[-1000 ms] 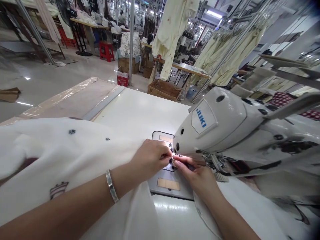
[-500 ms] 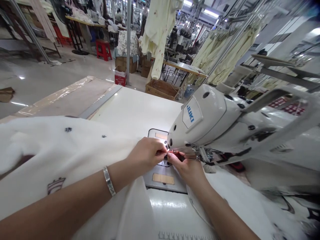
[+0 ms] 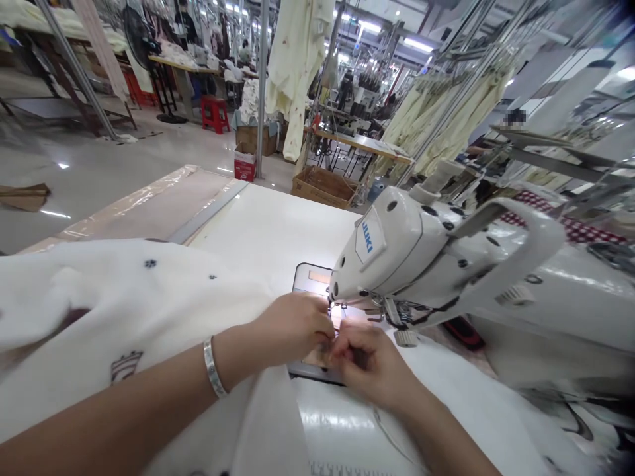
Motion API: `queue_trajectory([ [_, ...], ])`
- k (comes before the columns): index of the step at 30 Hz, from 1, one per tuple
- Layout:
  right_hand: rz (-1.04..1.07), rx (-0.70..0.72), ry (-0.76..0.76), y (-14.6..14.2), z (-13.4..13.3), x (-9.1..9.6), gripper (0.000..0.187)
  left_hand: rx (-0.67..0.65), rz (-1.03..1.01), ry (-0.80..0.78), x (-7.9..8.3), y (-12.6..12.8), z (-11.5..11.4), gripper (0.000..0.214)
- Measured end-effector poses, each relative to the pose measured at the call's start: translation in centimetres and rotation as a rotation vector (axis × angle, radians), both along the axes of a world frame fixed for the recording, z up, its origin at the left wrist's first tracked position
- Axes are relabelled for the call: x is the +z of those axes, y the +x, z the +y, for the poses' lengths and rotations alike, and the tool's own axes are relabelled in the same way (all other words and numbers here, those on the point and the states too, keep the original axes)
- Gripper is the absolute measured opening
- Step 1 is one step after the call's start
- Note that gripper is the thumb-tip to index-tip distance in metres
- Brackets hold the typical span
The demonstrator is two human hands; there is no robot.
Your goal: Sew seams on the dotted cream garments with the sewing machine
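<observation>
White cloth [image 3: 169, 297] w/ small dark prints lies L of the sewing machine [image 3: 397, 244]. L hand [image 3: 297, 328], bracelet [image 3: 215, 367] on wrist, is just in front of machine's needle end, nr metal plate [image 3: 301, 283] under it; fingers curled, pressed together. R hand [image 3: 372, 360], also just in front of needle end: thumb & fingertips together. Can't tell what, if anything, either pinches; tips blurred. More white fabric [image 3: 461, 387] on machine's nr side, past R forearm.

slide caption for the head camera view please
Left hand and right hand close together at a JUKI sewing machine, white printed fabric alongside.
</observation>
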State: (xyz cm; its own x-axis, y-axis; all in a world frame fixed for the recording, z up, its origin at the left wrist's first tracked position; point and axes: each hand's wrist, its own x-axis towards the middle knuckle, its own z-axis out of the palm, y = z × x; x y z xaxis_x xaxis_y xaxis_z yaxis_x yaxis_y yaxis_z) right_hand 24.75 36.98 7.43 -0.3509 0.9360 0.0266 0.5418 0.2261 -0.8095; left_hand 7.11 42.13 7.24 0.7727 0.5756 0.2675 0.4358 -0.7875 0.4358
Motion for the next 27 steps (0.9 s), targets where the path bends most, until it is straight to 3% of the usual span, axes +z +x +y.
queue_trajectory([
  [3,-0.136,0.230,0.048,0.4,-0.9,1.1,0.017,-0.180,0.103,-0.010,2.6,-1.4,-0.2,0.021],
  [6,-0.324,0.277,0.163,0.5,-1.9,2.2,0.014,-0.032,0.194,-0.112,5.9,-4.0,-1.1,0.019],
  [8,-0.362,0.212,0.270,0.3,-2.9,2.3,0.007,0.127,0.289,-0.129,6.7,-5.8,-2.2,0.027],
  [10,-0.341,0.160,0.401,-0.1,-4.1,1.6,0.016,0.210,0.363,-0.078,5.8,-7.1,-3.6,0.029],
  [12,-0.324,0.157,0.539,-0.8,-5.2,0.4,0.031,0.231,0.393,0.020,3.7,-7.6,-4.9,0.033],
  [14,-0.341,0.187,0.635,-1.2,-6.1,-0.9,0.029,0.240,0.400,0.106,1.5,-7.3,-5.7,0.040],
  [17,-0.353,0.228,0.620,-1.2,-6.8,-2.1,0.009,0.249,0.392,0.135,-0.4,-6.4,-6.0,0.044],
  [19,-0.322,0.223,0.590,-0.8,-6.7,-2.0,0.017,0.241,0.367,0.129,-0.7,-5.9,-5.5,0.046],
  [23,-0.368,0.156,0.659,0.6,-4.7,-1.2,0.020,0.227,0.303,0.146,-1.0,-4.7,-2.2,0.049],
  [27,-0.498,-0.027,0.681,2.4,-0.7,-1.5,0.022,0.098,0.246,0.182,-0.5,-2.4,4.5,0.046],
])
